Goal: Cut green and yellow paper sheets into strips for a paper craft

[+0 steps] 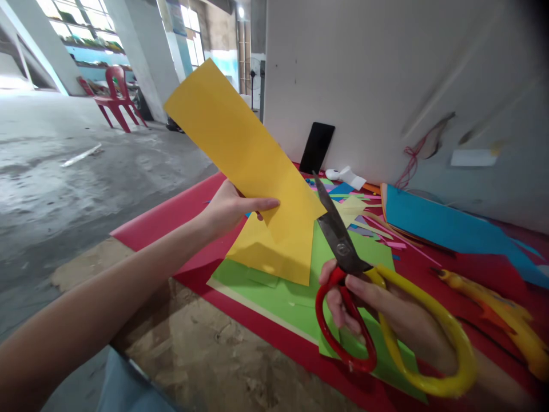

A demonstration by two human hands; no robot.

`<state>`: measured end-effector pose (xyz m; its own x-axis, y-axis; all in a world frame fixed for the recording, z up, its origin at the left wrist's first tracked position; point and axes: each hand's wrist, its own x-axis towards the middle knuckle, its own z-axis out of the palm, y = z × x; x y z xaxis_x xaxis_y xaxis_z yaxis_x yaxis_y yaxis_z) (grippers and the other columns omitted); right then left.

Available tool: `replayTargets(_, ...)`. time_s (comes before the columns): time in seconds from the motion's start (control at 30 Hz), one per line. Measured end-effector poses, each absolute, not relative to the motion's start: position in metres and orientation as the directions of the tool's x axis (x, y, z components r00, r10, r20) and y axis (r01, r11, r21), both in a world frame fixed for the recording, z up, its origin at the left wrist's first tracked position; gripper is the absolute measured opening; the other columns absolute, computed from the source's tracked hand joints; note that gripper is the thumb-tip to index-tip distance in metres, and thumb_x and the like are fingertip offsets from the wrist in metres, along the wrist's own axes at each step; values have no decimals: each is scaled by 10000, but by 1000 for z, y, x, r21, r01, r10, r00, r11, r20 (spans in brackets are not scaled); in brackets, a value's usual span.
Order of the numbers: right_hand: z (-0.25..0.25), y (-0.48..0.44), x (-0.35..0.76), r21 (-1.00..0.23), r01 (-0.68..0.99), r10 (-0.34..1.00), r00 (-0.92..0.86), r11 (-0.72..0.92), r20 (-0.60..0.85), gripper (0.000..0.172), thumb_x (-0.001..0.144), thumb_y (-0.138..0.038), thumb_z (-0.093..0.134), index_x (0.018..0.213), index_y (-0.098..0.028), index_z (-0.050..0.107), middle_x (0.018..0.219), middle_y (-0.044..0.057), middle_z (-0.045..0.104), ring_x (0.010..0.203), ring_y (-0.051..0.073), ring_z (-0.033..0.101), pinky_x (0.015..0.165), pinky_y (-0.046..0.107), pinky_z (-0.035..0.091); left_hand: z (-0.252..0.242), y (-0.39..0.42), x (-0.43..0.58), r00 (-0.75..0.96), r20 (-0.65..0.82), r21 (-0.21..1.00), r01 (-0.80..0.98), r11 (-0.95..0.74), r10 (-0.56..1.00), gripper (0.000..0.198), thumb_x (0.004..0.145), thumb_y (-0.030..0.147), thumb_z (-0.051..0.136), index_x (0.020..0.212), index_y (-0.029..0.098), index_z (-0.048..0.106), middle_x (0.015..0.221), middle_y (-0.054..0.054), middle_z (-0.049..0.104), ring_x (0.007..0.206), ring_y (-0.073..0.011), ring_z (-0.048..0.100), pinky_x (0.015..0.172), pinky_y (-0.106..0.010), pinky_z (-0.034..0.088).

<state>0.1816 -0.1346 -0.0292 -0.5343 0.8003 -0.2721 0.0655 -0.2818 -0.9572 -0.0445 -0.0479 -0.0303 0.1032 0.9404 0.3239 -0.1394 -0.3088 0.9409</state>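
Note:
My left hand (pixel 234 207) pinches a sheet of yellow paper (pixel 244 137) between thumb and fingers, holding it raised and tilted above the table. Scissors (pixel 343 246) with one red and one yellow handle are in my right hand (pixel 355 292), whose fingers pass through the handles. Their blades look closed or nearly so and point up, beside the right-hand corner of the raised paper; whether they touch it I cannot tell. Beneath lies another piece of yellow paper (pixel 295 269), partly hidden by the raised one, on green sheets (pixel 274 300).
A yellow glue gun (pixel 493 309) lies at the right. Behind it are blue sheets (pixel 437 223). Paper scraps (pixel 355 209) spread near a black phone (pixel 317 147) leaning on the wall. Red paper (pixel 214 229) covers the wooden board (pixel 206 337). A red chair (pixel 115 100) stands farther back.

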Motion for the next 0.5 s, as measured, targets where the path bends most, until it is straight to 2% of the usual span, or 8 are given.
replayTargets(0.13, -23, -134, 182, -951, 79, 735, -617, -299, -282, 285, 850, -295, 355, 737, -136, 562, 672, 33, 529, 523, 82, 466, 472, 215, 401, -30, -49, -43, 91, 313, 940, -172, -295, 945, 323, 563, 154, 717, 864, 124, 602, 827, -60, 649, 672, -174, 618, 519, -240, 495)
replayTargets(0.23, -25, -131, 191, -952, 74, 681, -683, -297, -265, 186, 835, -248, 382, 924, -177, 528, 765, 29, 541, 611, 104, 508, 548, 248, 443, -31, -45, -44, 4, 315, 920, -246, -304, 949, 295, 598, 159, 695, 877, 128, 604, 874, -62, 650, 700, -158, 621, 542, -219, 497)
replayTargets(0.33, -32, -124, 207, -961, 111, 622, -743, -253, -249, 276, 791, -291, 438, 1059, -222, 436, 838, 39, 552, 684, 137, 536, 586, 285, 464, -30, -38, -49, -116, 318, 876, -342, -339, 941, 218, 657, 177, 654, 867, 142, 606, 929, -45, 642, 737, -120, 616, 560, -172, 495)
replayTargets(0.37, -36, -121, 213, -972, 135, 621, -750, -192, -227, 327, 765, -328, 454, 1072, -222, 416, 826, 42, 557, 656, 145, 538, 548, 283, 463, -29, -37, -51, -133, 310, 864, -373, -337, 941, 195, 671, 182, 644, 859, 149, 606, 937, -35, 641, 742, -106, 613, 561, -154, 492)
replayTargets(0.4, -39, -116, 219, -974, 206, 664, -716, -94, -215, 364, 742, -363, 457, 1073, -221, 408, 800, 41, 560, 607, 145, 533, 499, 275, 453, -28, -36, -52, -131, 298, 858, -397, -325, 946, 179, 676, 186, 641, 849, 154, 606, 934, -27, 642, 738, -95, 611, 558, -141, 490)
replayTargets(0.43, -43, -112, 224, -941, 339, 761, -614, 14, -209, 363, 738, -379, 432, 1063, -219, 409, 774, 37, 561, 557, 140, 522, 462, 270, 439, -28, -36, -52, -110, 285, 859, -413, -304, 952, 175, 673, 189, 645, 841, 156, 607, 922, -22, 645, 728, -91, 612, 552, -136, 490)
replayTargets(0.47, -47, -106, 228, -847, 525, 883, -436, 90, -177, 335, 755, -372, 386, 1050, -216, 418, 756, 35, 560, 508, 130, 501, 430, 263, 416, -29, -37, -52, -71, 270, 865, -419, -274, 960, 182, 661, 188, 656, 834, 156, 609, 906, -21, 649, 715, -94, 614, 540, -139, 491)
replayTargets(0.5, -50, -100, 232, -694, 713, 960, -252, 100, -121, 300, 758, -371, 370, 997, -206, 447, 712, 31, 556, 481, 127, 488, 416, 259, 397, -30, -39, -50, -17, 252, 877, -418, -236, 968, 192, 644, 183, 670, 825, 153, 612, 882, -21, 655, 698, -101, 616, 522, -145, 491)
